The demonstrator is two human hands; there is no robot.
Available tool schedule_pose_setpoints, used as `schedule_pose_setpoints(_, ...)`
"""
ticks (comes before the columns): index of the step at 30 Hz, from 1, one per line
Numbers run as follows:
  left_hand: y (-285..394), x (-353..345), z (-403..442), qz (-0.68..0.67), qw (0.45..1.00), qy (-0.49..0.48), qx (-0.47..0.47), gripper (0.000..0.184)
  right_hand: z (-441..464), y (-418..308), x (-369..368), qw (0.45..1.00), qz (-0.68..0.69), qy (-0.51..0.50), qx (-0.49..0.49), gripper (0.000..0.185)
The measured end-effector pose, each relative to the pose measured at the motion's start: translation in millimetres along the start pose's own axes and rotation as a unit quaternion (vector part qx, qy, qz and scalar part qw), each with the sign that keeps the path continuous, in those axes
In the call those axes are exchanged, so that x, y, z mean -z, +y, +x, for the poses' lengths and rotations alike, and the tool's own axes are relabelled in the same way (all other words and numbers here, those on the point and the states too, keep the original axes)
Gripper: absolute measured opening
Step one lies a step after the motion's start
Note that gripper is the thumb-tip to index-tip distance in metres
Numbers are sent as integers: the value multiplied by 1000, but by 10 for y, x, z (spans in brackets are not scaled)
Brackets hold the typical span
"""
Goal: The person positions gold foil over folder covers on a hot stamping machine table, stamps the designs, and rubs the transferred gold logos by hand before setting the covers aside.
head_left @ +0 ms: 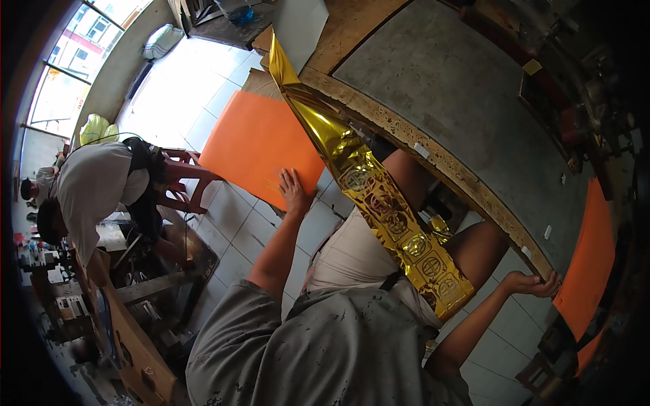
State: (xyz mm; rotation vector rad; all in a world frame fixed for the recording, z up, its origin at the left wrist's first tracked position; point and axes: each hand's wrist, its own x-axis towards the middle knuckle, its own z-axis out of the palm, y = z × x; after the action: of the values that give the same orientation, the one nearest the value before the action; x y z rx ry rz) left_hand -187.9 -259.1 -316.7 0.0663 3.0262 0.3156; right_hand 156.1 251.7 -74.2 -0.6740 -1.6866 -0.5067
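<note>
My left hand (294,193) lies flat with fingers spread on a large orange sheet (261,145), at the edge nearest me. Off to the right, my right hand (535,284) is turned palm up, its fingers closed at the edge of another orange sheet (589,260). The fingertips there are partly hidden, beside the table corner. Across my lap runs a long strip of shiny gold foil (389,213), marked with several round emblem patterns. Its far end is crumpled and rises to a point against the table edge.
A grey-topped table (460,88) with a worn wooden edge stands before me. At left, a person (95,179) bends over a cluttered workbench beside a reddish stool (186,179). Beneath the first orange sheet lies cardboard (261,82). White tiles (247,233) cover the floor.
</note>
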Motion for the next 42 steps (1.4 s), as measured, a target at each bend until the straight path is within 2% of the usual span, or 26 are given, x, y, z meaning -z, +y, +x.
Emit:
schedule_pose_setpoints(3, -87, -35, -15, 9, 999, -20, -31, 100, 13, 6, 25, 1000, 8, -9, -2, 51)
schedule_pose_setpoints(9, -305, -74, -95, -96, 990, 52, -91, 63, 17, 10, 41, 1000, 11, -12, 4, 50)
schedule_pose_setpoints(10, -306, -16, -101, -142, 980, 114, -78, 45, 14, 17, 50, 1000, 11, -18, 1, 51)
schedule_pose_setpoints(12, -316, 312, -114, -243, 964, 105, 5, 39, 11, 16, 75, 1000, 12, -26, -5, 51)
schedule_pose_setpoints(14, -343, 733, -102, -340, 932, 97, 87, 35, 55, -1, 167, 998, 14, -59, -9, 49)
schedule_pose_setpoints(15, -468, 797, -67, -373, 915, 139, 70, 32, 86, -32, 230, 997, 16, -76, -11, 48)
schedule_pose_setpoints(16, -495, 954, -58, -482, 860, 153, 61, 31, 118, -87, 285, 996, 34, -73, -26, 47)
schedule_pose_setpoints(18, -611, 1273, -124, -569, 808, 136, 71, 32, 194, -232, 433, 994, 69, -70, -55, 45)
schedule_pose_setpoints(19, -527, 1534, -237, -590, 794, 132, 70, 33, 269, -382, 519, 995, 66, -56, -47, 41)
schedule_pose_setpoints(22, -127, 2284, -676, -632, 757, 157, 52, 36, 387, -1016, 662, 982, 178, -45, -50, 41)
schedule_pose_setpoints(24, 178, 2564, -966, -649, 742, 166, 41, 39, 439, -1675, 750, 910, 392, -114, -71, 43)
schedule_pose_setpoints(25, 336, 2653, -1116, -655, 737, 162, 40, 40, 440, -1872, 831, 842, 483, -236, -45, 51)
schedule_pose_setpoints(27, 599, 2781, -1446, -660, 739, 128, 37, 45, 681, -2570, 891, 652, 618, -435, -54, 68)
schedule_pose_setpoints(28, 708, 2809, -1606, -658, 746, 99, 33, 49, 731, -2884, 856, 583, 660, -474, -17, 74)
schedule_pose_setpoints(29, 818, 2789, -1759, -687, 723, 68, 22, 51, 689, -3131, 872, 499, 664, -555, -40, 73)
schedule_pose_setpoints(30, 990, 2820, -1919, -727, 685, 39, 18, 52, 667, -3336, 891, 451, 658, -602, -39, 71)
schedule_pose_setpoints(31, 1055, 2682, -2038, -702, 710, 56, -3, 45, 646, -3541, 909, 405, 645, -647, -38, 71)
schedule_pose_setpoints(32, 1098, 2639, -2195, -648, 761, 25, -8, 46, 661, -3723, 929, 400, 630, -665, -14, 69)
schedule_pose_setpoints(33, 958, 2269, -2333, -630, 776, 13, -14, 52, 683, -3861, 966, 396, 616, -682, 10, 68)
schedule_pose_setpoints(35, 634, 1827, -2434, -589, 795, -55, -131, 55, 720, -4014, 1086, 414, 588, -689, 95, 64)
schedule_pose_setpoints(36, 584, 1866, -2443, -563, 800, -90, -187, 56, 717, -4057, 1162, 420, 570, -693, 135, 62)
schedule_pose_setpoints(37, 566, 1886, -2436, -536, 816, -48, -211, 59, 707, -4105, 1219, 455, 581, -662, 132, 49)
schedule_pose_setpoints(40, 607, 2207, -2234, -441, 850, 81, -279, 67, 1152, -4004, 1070, 376, 596, -699, 122, 49)
schedule_pose_setpoints(41, 631, 2334, -2136, -405, 855, 124, -299, 70, 1429, -3899, 1082, 345, 642, -684, 26, 42)
schedule_pose_setpoints(42, 638, 2412, -2040, -368, 858, 165, -319, 74, 1577, -3741, 1064, 369, 661, -653, -19, 39)
